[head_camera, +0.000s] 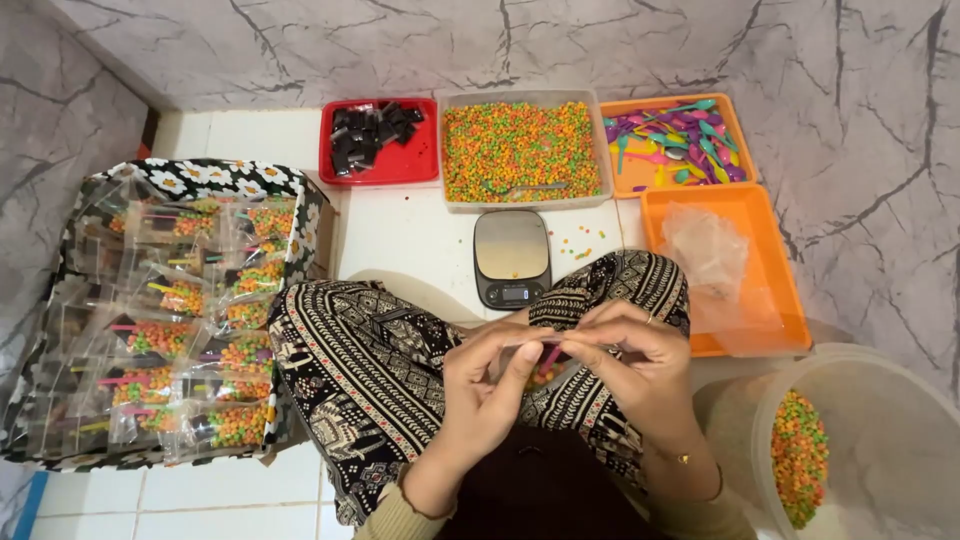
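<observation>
Both hands meet over the lap: left hand and right hand each pinch, thumb against fingertips, the top edge of a small clear packet held between them. Packet holds coloured pellets and a pink spoon that stands slantwise in it. Beneath the hands lie crossed legs in patterned trousers.

Just beyond the hands, a digital scale sits on the white tile floor, with a few loose pellets beside it. Farther ahead, three trays stand in a row: a red tray of dark pieces, a clear tray of orange, green and yellow pellets, and an orange tray of coloured spoons. Ahead and right of the right hand, a second orange tray holds empty clear bags. Near the right wrist, a round tub contains more pellets. Left of the left hand, a daisy-print box is filled with finished packets.
</observation>
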